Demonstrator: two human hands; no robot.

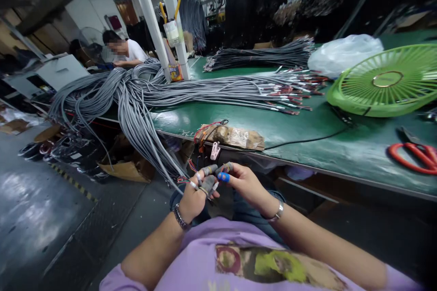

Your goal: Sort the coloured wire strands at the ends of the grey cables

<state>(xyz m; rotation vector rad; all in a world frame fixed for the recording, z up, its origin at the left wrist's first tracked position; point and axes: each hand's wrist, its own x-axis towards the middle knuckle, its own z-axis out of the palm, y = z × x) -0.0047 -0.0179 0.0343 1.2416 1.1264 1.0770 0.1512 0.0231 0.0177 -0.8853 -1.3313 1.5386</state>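
My left hand is closed around the end of a grey cable, whose thin coloured wires stick out past the fingers. Grey covers sit on several of its fingertips. Close against it, my right hand pinches with thumb and forefinger; a blue band wraps the thumb. What lies between those fingertips is too small to make out. Just beyond the hands, a wooden block wrapped in clear tape rests at the table edge, with red and black wires and a pale pink clip at its front.
A thick bundle of grey cables crosses the green table and hangs over its front edge. Another cable bundle lies behind. At right are a green fan, a plastic bag and red-handled scissors. A person sits at far left.
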